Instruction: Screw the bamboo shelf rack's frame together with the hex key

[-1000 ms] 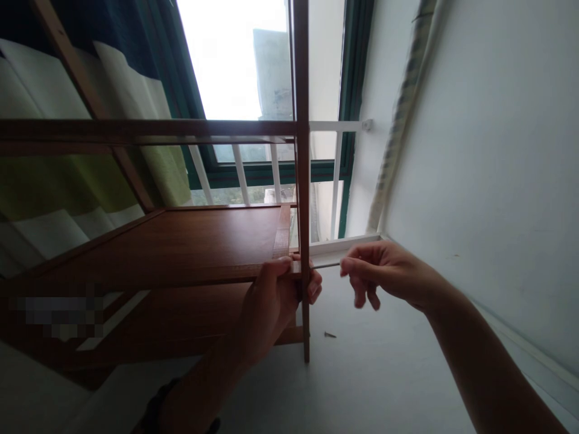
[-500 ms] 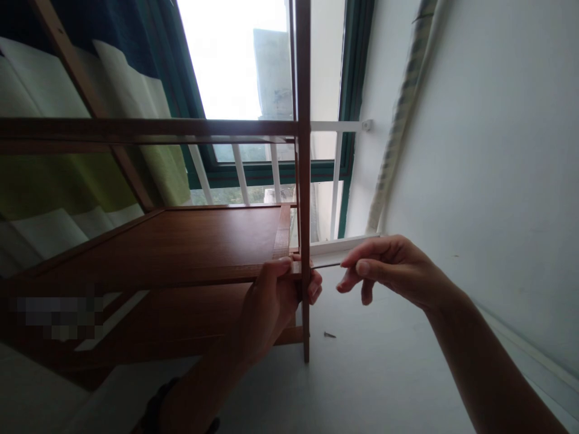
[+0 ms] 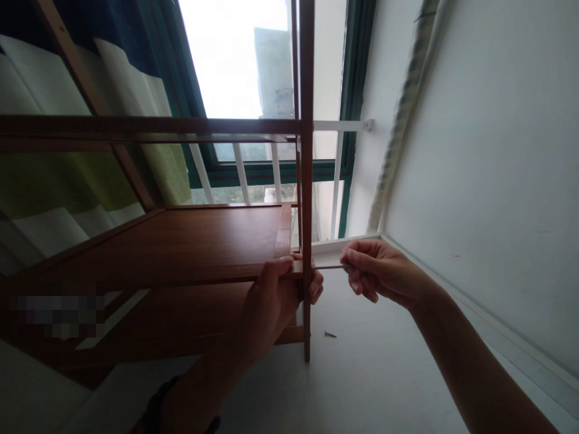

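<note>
A brown wooden shelf unit (image 3: 217, 232) takes up the left and middle of the view. My left hand (image 3: 271, 298) is closed around its front right corner, thumb on the shelf's edge and fingertips showing past the upright post (image 3: 306, 199). From that post a thin metal rod, seemingly an Allen key (image 3: 329, 267), sticks out to the right. My right hand (image 3: 375, 268) pinches its outer end between thumb and fingers; the pinched end is hidden. The rod's inner tip meets the post beside my left fingertips.
A loose screw (image 3: 330, 334) lies on the pale floor (image 3: 362, 374) right of the post's foot. Behind the unit are a window with white railings (image 3: 337, 181) and a curtain (image 3: 136, 108). A white wall (image 3: 488, 150) with a wrapped pipe (image 3: 398, 120) rises on the right.
My right hand has turned and its fingers have drawn in on the rod's outer end. The forearm has shifted slightly left. My left hand keeps its hold on the corner.
</note>
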The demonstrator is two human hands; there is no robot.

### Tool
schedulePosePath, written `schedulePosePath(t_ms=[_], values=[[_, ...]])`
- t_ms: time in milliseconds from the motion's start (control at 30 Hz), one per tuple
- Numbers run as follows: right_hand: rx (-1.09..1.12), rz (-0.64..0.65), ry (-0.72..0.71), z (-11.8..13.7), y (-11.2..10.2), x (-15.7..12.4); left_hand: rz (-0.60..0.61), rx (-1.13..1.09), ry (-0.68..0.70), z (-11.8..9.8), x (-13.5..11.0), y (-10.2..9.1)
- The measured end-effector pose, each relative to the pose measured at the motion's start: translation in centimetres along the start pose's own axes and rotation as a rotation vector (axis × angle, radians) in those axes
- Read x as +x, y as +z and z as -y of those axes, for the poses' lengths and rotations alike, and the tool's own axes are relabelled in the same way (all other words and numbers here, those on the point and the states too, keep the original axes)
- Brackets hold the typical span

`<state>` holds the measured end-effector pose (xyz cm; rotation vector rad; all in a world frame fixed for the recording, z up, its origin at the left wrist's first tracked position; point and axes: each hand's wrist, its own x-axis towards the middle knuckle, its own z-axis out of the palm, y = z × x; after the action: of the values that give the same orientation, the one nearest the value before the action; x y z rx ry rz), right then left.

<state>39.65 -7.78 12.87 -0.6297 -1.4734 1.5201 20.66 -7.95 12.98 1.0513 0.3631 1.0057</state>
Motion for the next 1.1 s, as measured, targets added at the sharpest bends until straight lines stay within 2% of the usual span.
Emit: schedulePosePath(t_ms=[167,400,533,700,800,900,1000,1100], values=[[-0.304,0.022,-0.013,0.6,-0.2,-0.6,-0.004,0.002,-0.011,0.0,0.0,0.0],[-0.479,-0.106,0.095,2.0,2.2,-1.7,0.008,0.031,-0.013,-0.1,-0.1,-0.1],[-0.448,-0.186,0.018,2.5,2.9,-2.0,0.000,0.018,-0.002,-0.1,-0.1,0.0],[-0.323,0.026,-0.051,3.0,1.5,-2.3,-0.005,0.013,-0.012,-0.1,-0.1,0.0],[-0.291,0.071,-0.073,2.9,0.6,-2.3,-0.008,0.008,-0.015,0.0,-0.1,0.0],[-0.292,0.045,-0.105,2.3,0.4,-1.9,-0.011,0.013,-0.019,-0.1,-0.1,0.0],[-0.274,-0.048,-0.150,1.4,0.8,-1.1,-0.012,0.017,-0.025,-0.1,-0.1,0.1],[-0.161,-0.128,-0.135,0.7,1.5,-0.4,-0.013,0.011,-0.023,-0.2,-0.1,0.1]])
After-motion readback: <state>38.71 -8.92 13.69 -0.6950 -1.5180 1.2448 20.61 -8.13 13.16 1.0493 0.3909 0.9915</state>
